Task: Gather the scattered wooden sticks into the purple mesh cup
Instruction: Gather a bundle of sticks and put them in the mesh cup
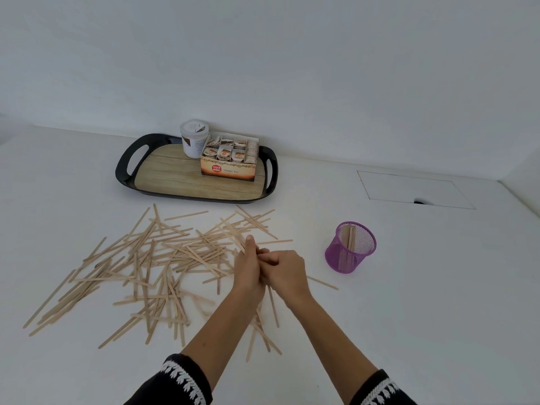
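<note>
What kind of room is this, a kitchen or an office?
Probably an office pantry or tea corner, though it is hard to be sure: a tray holds a ginger tea box and a white tub, and the white counter has a cable hatch.

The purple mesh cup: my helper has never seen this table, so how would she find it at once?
Start at the black tray at the back of the white table, then look nearer and right, past the scattered wooden sticks. The purple mesh cup stands alone there, the only purple thing, a few sticks upright inside.
</note>
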Demonstrator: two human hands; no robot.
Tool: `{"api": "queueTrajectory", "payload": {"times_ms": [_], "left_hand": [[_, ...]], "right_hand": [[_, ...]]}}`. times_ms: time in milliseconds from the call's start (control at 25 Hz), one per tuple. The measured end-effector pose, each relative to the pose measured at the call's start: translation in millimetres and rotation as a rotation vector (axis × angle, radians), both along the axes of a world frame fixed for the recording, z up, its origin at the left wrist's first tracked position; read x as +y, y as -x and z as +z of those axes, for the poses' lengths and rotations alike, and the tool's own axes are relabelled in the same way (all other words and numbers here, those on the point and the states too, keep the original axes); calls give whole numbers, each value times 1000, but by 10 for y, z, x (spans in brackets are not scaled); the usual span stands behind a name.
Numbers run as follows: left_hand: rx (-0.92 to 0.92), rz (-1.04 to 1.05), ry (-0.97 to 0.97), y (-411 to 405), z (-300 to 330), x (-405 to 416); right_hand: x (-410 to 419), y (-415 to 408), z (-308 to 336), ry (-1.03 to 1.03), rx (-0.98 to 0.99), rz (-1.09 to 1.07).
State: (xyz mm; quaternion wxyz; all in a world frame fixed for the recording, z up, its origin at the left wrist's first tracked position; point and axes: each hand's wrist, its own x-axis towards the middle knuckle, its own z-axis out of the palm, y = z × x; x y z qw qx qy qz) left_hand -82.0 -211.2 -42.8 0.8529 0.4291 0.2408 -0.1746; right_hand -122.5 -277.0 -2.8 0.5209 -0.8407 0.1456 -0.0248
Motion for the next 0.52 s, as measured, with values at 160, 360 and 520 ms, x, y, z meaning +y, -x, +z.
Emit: {"api": "queueTrajectory", "payload": {"times_ms": [160,360,520], "left_hand": [[-77,88,-114,-78,63,29],[-345,21,-137,-184,199,160],[-626,-104,-273,-153,332,64]], "right_hand": [[27,30,-4,287,-153,95],[-108,65,-148,-281,-10,-306],[47,-82,-272,-1319,236,-596]]}}
